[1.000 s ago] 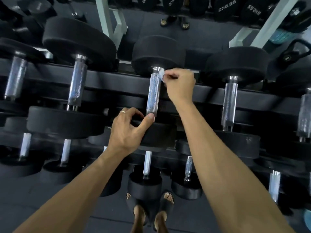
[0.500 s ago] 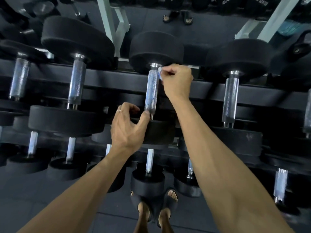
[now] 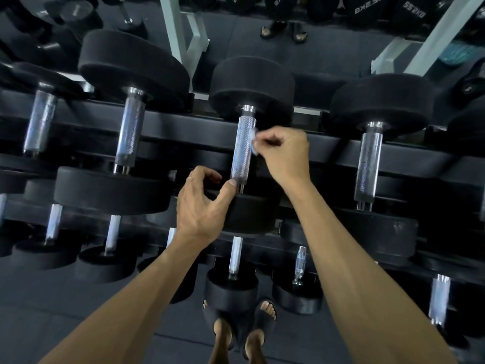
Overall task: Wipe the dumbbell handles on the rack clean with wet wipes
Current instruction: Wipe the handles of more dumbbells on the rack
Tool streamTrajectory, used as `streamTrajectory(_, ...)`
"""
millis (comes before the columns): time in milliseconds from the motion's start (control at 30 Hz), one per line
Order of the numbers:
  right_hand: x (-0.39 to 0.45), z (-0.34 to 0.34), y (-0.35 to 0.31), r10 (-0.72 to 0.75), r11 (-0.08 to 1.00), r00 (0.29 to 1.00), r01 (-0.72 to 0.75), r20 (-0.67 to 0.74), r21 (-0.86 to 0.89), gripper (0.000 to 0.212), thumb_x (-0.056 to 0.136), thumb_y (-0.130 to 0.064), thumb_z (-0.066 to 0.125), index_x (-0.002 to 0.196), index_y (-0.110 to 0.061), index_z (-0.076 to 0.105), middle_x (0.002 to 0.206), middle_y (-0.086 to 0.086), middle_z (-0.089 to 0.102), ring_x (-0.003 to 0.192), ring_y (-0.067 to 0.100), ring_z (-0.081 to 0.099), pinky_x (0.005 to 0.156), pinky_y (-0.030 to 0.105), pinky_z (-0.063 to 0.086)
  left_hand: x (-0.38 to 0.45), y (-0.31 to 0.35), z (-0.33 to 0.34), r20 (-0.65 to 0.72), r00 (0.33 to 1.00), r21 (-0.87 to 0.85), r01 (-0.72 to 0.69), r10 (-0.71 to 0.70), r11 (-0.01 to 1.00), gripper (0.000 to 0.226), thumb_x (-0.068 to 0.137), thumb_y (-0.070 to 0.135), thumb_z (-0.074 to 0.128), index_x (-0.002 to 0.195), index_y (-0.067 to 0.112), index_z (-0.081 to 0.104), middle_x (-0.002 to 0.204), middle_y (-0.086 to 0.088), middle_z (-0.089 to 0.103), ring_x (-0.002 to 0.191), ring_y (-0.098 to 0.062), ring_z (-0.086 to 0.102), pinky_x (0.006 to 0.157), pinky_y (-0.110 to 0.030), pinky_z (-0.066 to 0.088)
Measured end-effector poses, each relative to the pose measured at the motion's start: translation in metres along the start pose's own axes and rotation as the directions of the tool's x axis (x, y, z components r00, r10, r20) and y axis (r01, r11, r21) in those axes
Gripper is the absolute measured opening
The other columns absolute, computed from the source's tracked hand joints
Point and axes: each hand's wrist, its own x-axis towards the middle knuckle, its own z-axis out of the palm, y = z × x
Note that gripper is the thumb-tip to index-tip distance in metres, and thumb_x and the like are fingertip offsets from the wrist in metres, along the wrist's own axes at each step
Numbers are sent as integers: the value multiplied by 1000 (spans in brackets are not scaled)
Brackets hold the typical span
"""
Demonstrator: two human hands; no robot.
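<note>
My right hand (image 3: 284, 153) pinches a small crumpled wet wipe (image 3: 253, 143) between thumb and curled fingertips, pressing it against the right side of the knurled steel handle (image 3: 242, 149) of the middle dumbbell on the rack's top shelf (image 3: 183, 132). The wipe touches the handle a little above its midpoint. My left hand (image 3: 202, 206) is just below and to the left of that handle, fingers curved around the rim of the dumbbell's near weight head (image 3: 252, 214), with the thumb tip resting on the head's top edge right beside the lower end of the handle. A ring (image 3: 192, 177) sits on one finger of that hand. The far weight head (image 3: 252, 85) of the same dumbbell lies above the handle, beyond the shelf rail.

To the left of the handle another dumbbell with a larger head (image 3: 131, 132) rests on the same shelf, and to its right a third one (image 3: 370, 164) lies parallel. Below the handle, on the lower shelf, smaller dumbbells (image 3: 235, 258) stand in a row. Directly beneath those, my feet in dark slides (image 3: 265, 315) stand on the dark floor (image 3: 52, 311).
</note>
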Motion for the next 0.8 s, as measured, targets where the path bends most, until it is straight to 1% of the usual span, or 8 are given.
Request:
streamTrajectory(100, -26, -4, 6, 55, 998, 991, -60, 118, 37, 24, 78, -2, 80, 74, -26, 76, 70, -6, 74, 70, 8, 72, 78, 32, 60, 0, -1, 0, -8, 1000, -5, 2, -2, 1000, 50, 70, 65, 47, 92, 21, 59, 90, 9, 64, 89, -9, 58, 79, -29, 42)
streamTrajectory(167, -15, -1, 4, 57, 992, 997, -63, 58, 111, 27, 79, 1, 79, 74, -25, 74, 70, -7, 73, 66, 5, 70, 73, 26, 57, 1, -2, 1, -13, 1000, -3, -2, 2, 1000, 49, 72, 64, 48, 91, 21, 59, 90, 8, 64, 88, -10, 60, 79, -31, 45)
streamTrajectory(233, 3, 3, -1, 85, 976, 996, -83, 0, 202, 25, 80, 3, 78, 78, -22, 74, 76, -4, 73, 69, 4, 70, 75, 29, 59, 1, -2, 2, -11, 1000, -13, -8, 8, 1000, 47, 72, 63, 49, 90, 21, 59, 90, 8, 65, 88, -9, 60, 78, -29, 45)
streamTrajectory(367, 11, 3, -2, 148, 945, 988, -151, 32, 292, 24, 83, 6, 73, 83, -19, 73, 82, -4, 73, 75, 5, 70, 80, 31, 60, 1, -3, 1, -16, 1000, -20, -14, 13, 1000, 46, 72, 63, 49, 89, 22, 59, 89, 9, 64, 87, -5, 59, 75, -22, 41)
streamTrajectory(500, -13, -8, 2, 105, 987, 987, -118, 122, 107, 28, 78, 4, 78, 76, -24, 75, 73, -8, 74, 70, 6, 71, 76, 22, 56, 0, -3, 2, -11, 1000, -26, -10, 9, 1000, 45, 72, 63, 48, 88, 23, 58, 89, 10, 63, 86, -3, 58, 73, -18, 40)
streamTrajectory(600, -25, -12, 1, 69, 994, 980, -84, 189, 69, 23, 80, 3, 78, 79, -20, 75, 74, -7, 73, 66, 4, 70, 72, 20, 56, -1, -2, 2, -11, 1000, -21, -5, 5, 1000, 45, 71, 64, 47, 88, 24, 57, 88, 11, 63, 85, -1, 57, 71, -13, 36)
streamTrajectory(700, -11, -8, -5, -16, 997, 994, 8, 109, 74, 22, 81, 6, 75, 86, -16, 73, 76, -5, 71, 67, -2, 67, 68, 13, 53, -1, -1, 2, -7, 1000, -18, -3, 3, 1000, 44, 71, 64, 46, 88, 25, 57, 88, 11, 63, 85, 0, 57, 70, -12, 35)
streamTrajectory(800, 9, -3, -1, 10, 991, 999, -15, 38, 131, 18, 81, 0, 78, 88, -17, 76, 89, 8, 72, 77, 9, 72, 74, 22, 58, -1, -2, 1, -11, 1000, -16, -10, 10, 1000, 46, 71, 65, 46, 88, 24, 58, 88, 11, 63, 85, -3, 58, 71, -15, 37)
